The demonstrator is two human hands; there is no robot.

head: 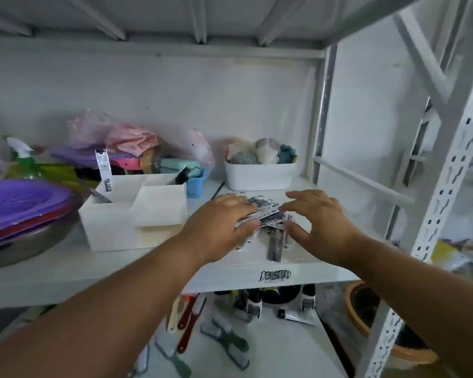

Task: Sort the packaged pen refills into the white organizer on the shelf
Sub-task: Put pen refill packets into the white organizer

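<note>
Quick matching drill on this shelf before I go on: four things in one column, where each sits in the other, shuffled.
1. refill packs
2. white organizer
3. white tub
4. purple plates

a. far left of the shelf
b. at the back, right of the blue basket
c. under the left hand
d. left of the hands

Pairs: 1-c, 2-d, 3-b, 4-a

Both hands (221, 222) (320, 219) rest over refill packets (265, 211) beside white organizer (112, 222).
</note>
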